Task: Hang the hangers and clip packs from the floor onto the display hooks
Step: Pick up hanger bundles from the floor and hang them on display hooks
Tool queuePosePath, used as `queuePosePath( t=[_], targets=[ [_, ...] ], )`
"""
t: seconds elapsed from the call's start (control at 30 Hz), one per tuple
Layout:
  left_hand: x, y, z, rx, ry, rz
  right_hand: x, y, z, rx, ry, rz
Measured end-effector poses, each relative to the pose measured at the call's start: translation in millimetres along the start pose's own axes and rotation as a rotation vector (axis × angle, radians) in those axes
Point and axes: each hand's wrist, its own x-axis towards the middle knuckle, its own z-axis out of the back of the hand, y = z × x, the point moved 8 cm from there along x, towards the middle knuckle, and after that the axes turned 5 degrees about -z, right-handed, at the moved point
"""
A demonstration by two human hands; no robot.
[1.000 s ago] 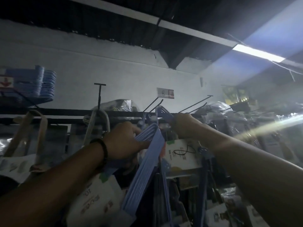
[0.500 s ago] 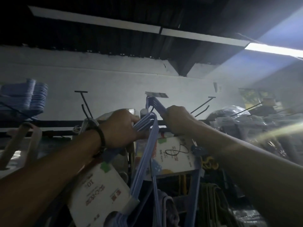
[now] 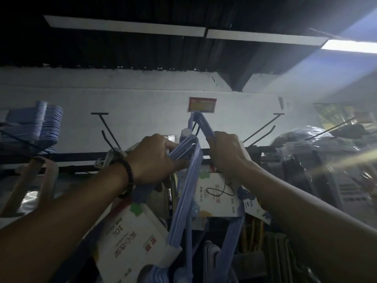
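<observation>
We are reaching both arms up toward the red price tag (image 3: pixel 202 104) on the white wall. Below the tag and to its left, our left hand (image 3: pixel 157 158) is gripping the hook ends of a bundle of blue hangers (image 3: pixel 184 186), fingers curled round them and thumb pressing against the wires. The bundle is hanging down from that fist, well below the tag, and a white printed card (image 3: pixel 130 237) is wrapping its lower part. A black bracelet (image 3: pixel 129 176) is sitting on the left wrist.

Below the tag and slightly to its right, our right hand (image 3: pixel 226 152) is clamping its fingers round the neck of a second pack of blue hangers (image 3: pixel 201 124). The hooks of this pack are rising out of the fist and nearly touching the tag's lower edge. Its own card (image 3: pixel 216 195) is hanging under the hand. A dark peg (image 3: pixel 196 129) is showing just under the tag, behind those hooks; we cannot tell whether the pack is already catching on it.

Two bare display hooks are sticking out from the wall, one (image 3: pixel 106 127) well to the tag's left and one (image 3: pixel 263 129) well to its right. A black rail (image 3: pixel 81 158) is running across below the tag, behind both hands. Far to the tag's left a stack of blue hangers (image 3: pixel 42 123) is hanging, and far to its right plastic-wrapped goods (image 3: pixel 306 144) are piling up. A ceiling light (image 3: pixel 350 46) is glaring above the tag, to the right.
</observation>
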Motion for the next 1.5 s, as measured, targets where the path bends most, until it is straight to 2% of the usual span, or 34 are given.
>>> queuePosePath(
  t=[0.1, 0.2, 0.27, 0.37, 0.53, 0.63, 0.7, 0.8, 0.87, 0.93, 1.0, 1.07, 1.17, 1.23, 1.3, 1.37, 1.5],
  targets=[
    [3, 6, -7, 0.069, -0.022, 0.004, 0, -2, -15, 0.082, 0.022, -0.038],
    [4, 19, -23, 0.018, 0.041, 0.099, 4, -1, -40, 0.077, 0.097, -0.068],
    [2, 33, -33, -0.093, 0.072, 0.203, 6, 0, -64, 0.073, 0.192, -0.092],
    [-2, 55, -40, -0.147, 0.049, 0.341, 3, 2, -111, -0.030, 0.422, -0.067],
    [-1, 71, -29, -0.030, -0.051, 0.359, 4, -4, -142, -0.036, 0.636, -0.080],
    [3, 75, -22, -0.076, -0.082, 0.381, 8, -9, -124, 0.055, 0.627, -0.139],
    [6, 75, -20, -0.079, -0.090, 0.399, 16, -6, -98, 0.183, 0.561, -0.158],
    [13, 71, -16, -0.008, -0.112, 0.391, 17, 8, -56, 0.449, 0.580, -0.222],
    [18, 67, -9, 0.043, -0.144, 0.377, 10, 20, -36, 0.573, 0.672, -0.243],
    [22, 64, -3, 0.051, -0.170, 0.398, -4, 35, -29, 0.551, 0.810, -0.227],
    [26, 62, -1, 0.036, -0.189, 0.437, -18, 46, -31, 0.485, 0.866, -0.207],
    [28, 58, -5, -0.004, -0.194, 0.463, -25, 54, -34, 0.359, 0.778, -0.136],
    [32, 50, -19, -0.107, -0.171, 0.453, -25, 60, -28, -0.033, 0.506, 0.115],
    [32, 44, -30, -0.210, -0.161, 0.437, -27, 51, -26, -0.190, 0.478, 0.158],
    [28, 39, -38, -0.246, -0.170, 0.417, -24, 38, -22, -0.250, 0.467, 0.137],
    [19, 32, -40, -0.118, -0.220, 0.330, -19, 28, -13, -0.229, 0.412, 0.095],
    [-8, 10, -49, 0.064, -0.329, -0.030, -16, 21, -1, -0.253, 0.294, 0.085]
  ],
)
